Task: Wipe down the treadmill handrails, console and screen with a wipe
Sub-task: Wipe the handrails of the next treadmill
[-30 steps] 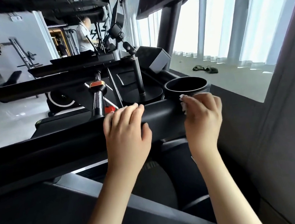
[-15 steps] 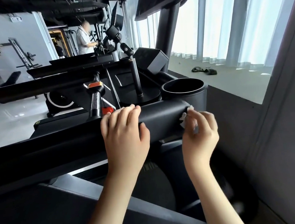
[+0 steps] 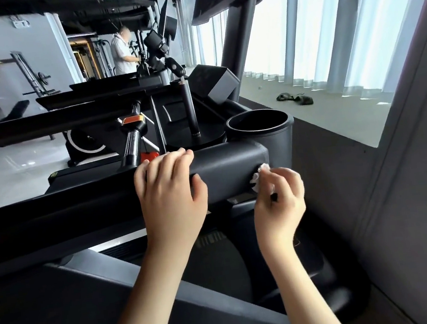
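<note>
— A gym, windows (image 3: 351, 23) on the right. Where's the wipe (image 3: 259, 179)?
— Pinched in the right hand (image 3: 279, 205), against the handrail (image 3: 229, 170) at its right end. The left hand (image 3: 169, 194) grips it just beside; its length runs leftward past that hand.

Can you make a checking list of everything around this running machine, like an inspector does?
Surface: black handrail, no marks seen.
Job's things: white wipe, scrunched, pressed on the handrail's right end.
Clutter: cup holder, looks empty; stand pole beside it; red clip.
Hands: left hand grips the handrail; right hand pinches the wipe.
Cables: nothing seen.
Surroundings: a person far back; curtains; a dark bundle lying below them.
</note>
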Action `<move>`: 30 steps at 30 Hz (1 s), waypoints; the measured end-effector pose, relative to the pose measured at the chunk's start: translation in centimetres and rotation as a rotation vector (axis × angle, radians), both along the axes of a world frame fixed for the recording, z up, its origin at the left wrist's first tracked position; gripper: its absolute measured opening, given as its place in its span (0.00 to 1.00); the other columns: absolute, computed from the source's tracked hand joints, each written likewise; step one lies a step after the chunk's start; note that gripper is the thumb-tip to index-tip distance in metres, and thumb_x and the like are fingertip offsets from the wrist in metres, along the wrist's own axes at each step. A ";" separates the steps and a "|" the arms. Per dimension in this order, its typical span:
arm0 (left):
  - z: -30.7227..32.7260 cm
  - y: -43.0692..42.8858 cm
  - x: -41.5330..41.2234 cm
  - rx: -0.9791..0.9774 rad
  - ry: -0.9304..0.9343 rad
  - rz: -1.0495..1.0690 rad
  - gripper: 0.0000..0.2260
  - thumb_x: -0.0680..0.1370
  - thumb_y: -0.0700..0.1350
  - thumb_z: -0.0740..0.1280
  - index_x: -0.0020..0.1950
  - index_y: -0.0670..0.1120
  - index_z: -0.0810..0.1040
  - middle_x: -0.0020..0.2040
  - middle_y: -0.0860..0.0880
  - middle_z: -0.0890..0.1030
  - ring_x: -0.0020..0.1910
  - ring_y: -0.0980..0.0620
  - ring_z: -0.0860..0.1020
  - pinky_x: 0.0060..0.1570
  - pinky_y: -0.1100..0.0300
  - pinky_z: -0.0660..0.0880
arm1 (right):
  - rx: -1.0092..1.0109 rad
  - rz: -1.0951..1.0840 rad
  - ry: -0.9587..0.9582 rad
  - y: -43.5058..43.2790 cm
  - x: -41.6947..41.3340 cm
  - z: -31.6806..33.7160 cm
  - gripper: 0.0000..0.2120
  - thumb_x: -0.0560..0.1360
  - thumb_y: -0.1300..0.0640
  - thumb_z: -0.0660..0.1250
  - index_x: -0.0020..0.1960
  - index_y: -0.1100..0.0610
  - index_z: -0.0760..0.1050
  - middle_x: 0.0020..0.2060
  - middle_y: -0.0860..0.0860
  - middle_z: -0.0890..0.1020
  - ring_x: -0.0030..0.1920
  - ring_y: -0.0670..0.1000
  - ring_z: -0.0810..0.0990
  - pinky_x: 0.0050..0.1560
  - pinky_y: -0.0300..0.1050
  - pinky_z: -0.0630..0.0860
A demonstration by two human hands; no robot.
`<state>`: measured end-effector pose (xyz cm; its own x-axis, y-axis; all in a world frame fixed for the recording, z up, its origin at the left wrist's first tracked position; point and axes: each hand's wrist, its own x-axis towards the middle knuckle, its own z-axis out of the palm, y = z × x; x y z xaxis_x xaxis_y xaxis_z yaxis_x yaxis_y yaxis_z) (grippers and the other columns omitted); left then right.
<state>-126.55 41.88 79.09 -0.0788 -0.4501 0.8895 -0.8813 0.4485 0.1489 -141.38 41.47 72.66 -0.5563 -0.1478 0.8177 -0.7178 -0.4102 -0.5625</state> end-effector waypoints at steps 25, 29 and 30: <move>0.9 1.2 3.4 0.120 -0.029 0.147 0.18 0.75 0.49 0.59 0.60 0.45 0.79 0.59 0.49 0.79 0.60 0.48 0.71 0.69 0.45 0.58 | 0.016 0.035 0.048 0.1 1.7 3.4 0.13 0.70 0.73 0.68 0.51 0.61 0.83 0.45 0.56 0.81 0.47 0.52 0.71 0.51 0.33 0.67; 0.2 1.1 3.7 0.096 -0.043 0.152 0.18 0.75 0.49 0.59 0.61 0.46 0.78 0.59 0.49 0.80 0.60 0.48 0.72 0.68 0.46 0.58 | 0.025 0.057 0.103 1.1 3.7 2.6 0.15 0.71 0.74 0.64 0.52 0.63 0.82 0.48 0.51 0.79 0.47 0.52 0.70 0.55 0.25 0.60; 0.2 1.0 3.7 0.096 -0.033 0.150 0.18 0.75 0.49 0.59 0.61 0.46 0.78 0.59 0.49 0.80 0.60 0.48 0.73 0.68 0.46 0.58 | 0.029 0.072 0.159 1.1 4.2 3.1 0.15 0.72 0.73 0.62 0.52 0.63 0.82 0.47 0.52 0.80 0.47 0.52 0.69 0.55 0.24 0.59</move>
<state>-122.85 42.91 79.33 -0.0330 -0.5419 0.8398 -0.9425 0.2964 0.1543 -137.21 42.54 75.78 -0.4075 -0.2075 0.8893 -0.7681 -0.4488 -0.4567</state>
